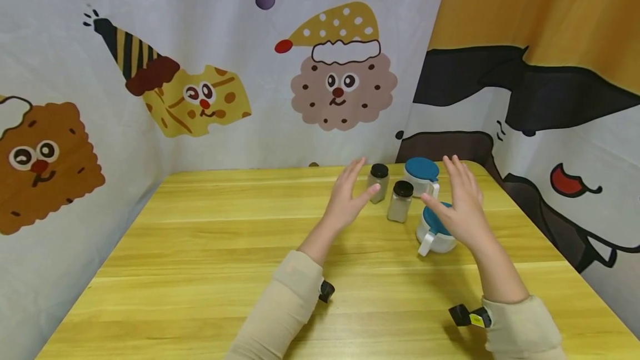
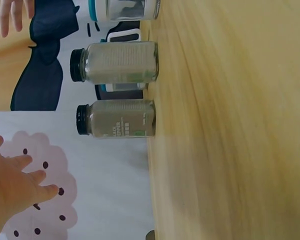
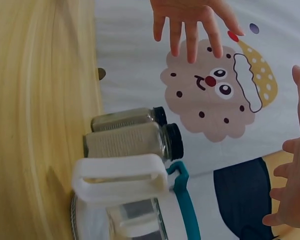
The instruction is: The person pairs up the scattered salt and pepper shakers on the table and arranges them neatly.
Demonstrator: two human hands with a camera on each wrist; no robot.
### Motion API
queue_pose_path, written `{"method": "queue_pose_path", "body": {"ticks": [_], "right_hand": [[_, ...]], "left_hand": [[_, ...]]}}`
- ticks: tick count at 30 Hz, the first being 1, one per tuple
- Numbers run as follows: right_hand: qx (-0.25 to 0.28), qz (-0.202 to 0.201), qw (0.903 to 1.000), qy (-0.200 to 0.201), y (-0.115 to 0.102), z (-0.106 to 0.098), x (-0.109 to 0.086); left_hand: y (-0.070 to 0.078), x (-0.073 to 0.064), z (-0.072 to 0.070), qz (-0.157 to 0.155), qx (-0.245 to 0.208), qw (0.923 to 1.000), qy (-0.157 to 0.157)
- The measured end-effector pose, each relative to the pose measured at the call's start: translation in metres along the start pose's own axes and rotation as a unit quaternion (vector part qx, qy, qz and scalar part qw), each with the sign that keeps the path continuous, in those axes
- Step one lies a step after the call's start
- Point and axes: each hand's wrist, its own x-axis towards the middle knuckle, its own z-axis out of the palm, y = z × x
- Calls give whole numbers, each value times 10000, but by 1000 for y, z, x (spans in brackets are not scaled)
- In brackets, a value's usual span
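Observation:
Above the table, my left hand [image 1: 345, 199] has its fingers spread, just left of two square glass spice jars with black lids. The rear jar [image 1: 378, 186] and front jar [image 1: 400, 204] stand upright and hold greyish powder; the rear one's label [image 2: 121, 126] partly reads as pepper. My right hand [image 1: 462, 210], fingers extended and thumb apart, is raised over a blue-lidded container [image 1: 435, 240] with a white handle [image 3: 120, 172], hiding part of its lid. Behind it stands a similar blue-lidded container [image 1: 421, 170]. Neither hand holds anything.
The yellow wooden table [image 1: 200, 271] reaches back to a curtain [image 1: 270, 99] printed with cartoon snacks. All the containers are grouped at its back right. Small black wrist devices [image 1: 326, 291] sit at both sleeve cuffs.

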Motion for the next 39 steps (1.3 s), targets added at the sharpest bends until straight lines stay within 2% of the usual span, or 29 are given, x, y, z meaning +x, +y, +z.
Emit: {"method": "queue_pose_path", "body": {"ticks": [10, 16, 23, 34, 39], "right_hand": [[76, 75, 9999, -41, 9, 0, -4], [192, 57, 9998, -21, 14, 0, -6], [606, 191, 9979, -143, 20, -1, -10], [914, 509, 9939, -337, 32, 0, -19], [1040, 454, 9931, -306, 40, 2, -24]], "left_hand": [[-3, 1, 10, -182, -295, 9993, -132], [0, 3, 14, -294, -578, 9978, -137], [-2, 4, 19, -515, -945, 9939, -221], [-7, 2, 30, -596, -1096, 9914, -399], [-6, 0, 33, -667, -1162, 9898, -485]]}}
